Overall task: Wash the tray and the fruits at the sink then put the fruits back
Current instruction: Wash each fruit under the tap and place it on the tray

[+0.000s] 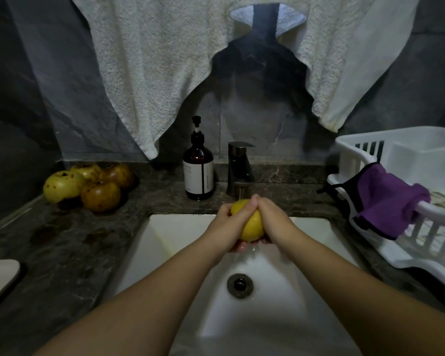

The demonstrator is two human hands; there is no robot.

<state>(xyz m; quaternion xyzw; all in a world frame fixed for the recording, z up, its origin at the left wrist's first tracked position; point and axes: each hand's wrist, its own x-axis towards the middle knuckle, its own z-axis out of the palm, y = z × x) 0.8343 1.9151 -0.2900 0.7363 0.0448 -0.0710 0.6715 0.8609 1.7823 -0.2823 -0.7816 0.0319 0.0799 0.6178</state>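
Beside the sink (165, 227), four fruits (88, 187), soap bottle (198, 173), rack (409, 201).

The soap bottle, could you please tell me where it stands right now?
In the head view, the soap bottle stands upright on the counter behind the sink, just left of the faucet.

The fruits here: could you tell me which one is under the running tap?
The smooth yellow fruit held in both hands over the white sink; the four spotted fruits sit on the left counter.
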